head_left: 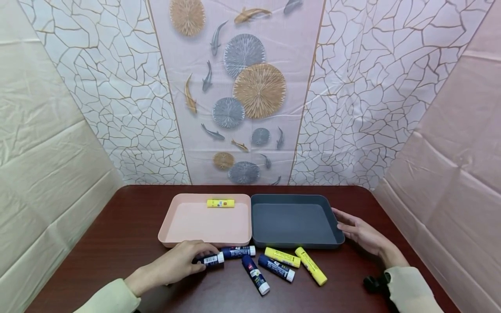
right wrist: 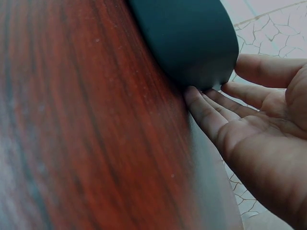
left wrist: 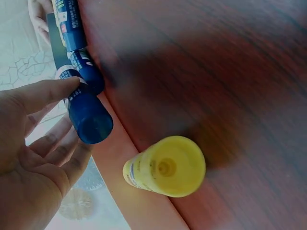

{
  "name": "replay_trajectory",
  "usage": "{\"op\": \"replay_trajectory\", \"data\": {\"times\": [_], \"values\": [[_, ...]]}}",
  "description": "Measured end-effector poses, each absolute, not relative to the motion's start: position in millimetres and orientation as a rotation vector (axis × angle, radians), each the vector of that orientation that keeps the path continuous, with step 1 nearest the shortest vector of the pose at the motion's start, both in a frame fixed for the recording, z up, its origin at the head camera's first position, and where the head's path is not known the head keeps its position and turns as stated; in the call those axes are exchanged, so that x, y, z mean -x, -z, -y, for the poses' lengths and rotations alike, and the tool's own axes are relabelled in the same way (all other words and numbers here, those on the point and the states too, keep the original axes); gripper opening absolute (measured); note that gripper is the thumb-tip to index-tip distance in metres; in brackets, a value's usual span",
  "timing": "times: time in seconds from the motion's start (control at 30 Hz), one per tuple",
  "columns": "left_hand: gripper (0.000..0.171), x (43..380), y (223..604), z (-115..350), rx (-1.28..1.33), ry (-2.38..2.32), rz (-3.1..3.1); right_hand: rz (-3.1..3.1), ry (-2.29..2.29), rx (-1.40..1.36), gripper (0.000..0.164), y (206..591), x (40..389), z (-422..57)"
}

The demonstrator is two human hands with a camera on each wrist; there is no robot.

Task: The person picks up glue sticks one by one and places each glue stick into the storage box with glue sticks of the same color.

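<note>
With thumb and fingers my left hand pinches a dark blue glue stick in front of the pink tray. Its white cap points right, close to another blue glue stick. A yellow glue stick stands out beside this hand in the left wrist view, mostly hidden by it in the head view. On the other side, my right hand has its fingertips at the right wall of the dark grey tray, fingers extended.
Two more blue glue sticks and two yellow ones lie in front of the dark tray. Inside the pink tray, a yellow glue stick lies by the back wall. Both trays stand side by side on the brown table.
</note>
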State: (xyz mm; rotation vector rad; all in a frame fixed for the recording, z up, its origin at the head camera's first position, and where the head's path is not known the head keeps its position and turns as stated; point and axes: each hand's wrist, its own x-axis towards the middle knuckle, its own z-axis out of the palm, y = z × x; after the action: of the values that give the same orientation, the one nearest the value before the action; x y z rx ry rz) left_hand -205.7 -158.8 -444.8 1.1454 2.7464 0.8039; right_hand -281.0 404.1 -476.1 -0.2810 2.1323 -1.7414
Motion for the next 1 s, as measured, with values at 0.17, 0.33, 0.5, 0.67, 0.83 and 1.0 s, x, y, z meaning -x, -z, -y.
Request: {"op": "replay_trajectory", "data": {"times": [0.17, 0.33, 0.5, 0.67, 0.83, 1.0], "values": [[0.039, 206.9, 441.9, 155.1, -1.088, -0.914, -2.693, -2.135, 1.733, 0.275, 0.074, 476.9, 281.2, -404.5], [0.04, 210.2, 437.5, 148.9, -1.075, -0.989, -2.667, -2.137, 1.734, 0.275, 0.074, 476.5, 281.3, -404.9], [0.04, 217.5, 433.7, 140.4, -1.082, -0.988, -2.689, -2.14, 1.733, 0.273, 0.074, 476.8, 281.2, -405.7], [0.039, 227.0, 429.0, 130.9, -1.103, -0.973, -2.709, -2.126, 1.736, 0.279, 0.073, 478.2, 281.8, -405.9], [0.039, 235.1, 424.3, 121.0, -1.136, -0.984, -2.715, -2.113, 1.748, 0.293, 0.072, 478.0, 282.1, -405.3], [0.039, 239.2, 420.5, 111.6, -1.098, -1.019, -2.683, -2.113, 1.75, 0.295, 0.072, 476.8, 282.3, -405.4]]}}
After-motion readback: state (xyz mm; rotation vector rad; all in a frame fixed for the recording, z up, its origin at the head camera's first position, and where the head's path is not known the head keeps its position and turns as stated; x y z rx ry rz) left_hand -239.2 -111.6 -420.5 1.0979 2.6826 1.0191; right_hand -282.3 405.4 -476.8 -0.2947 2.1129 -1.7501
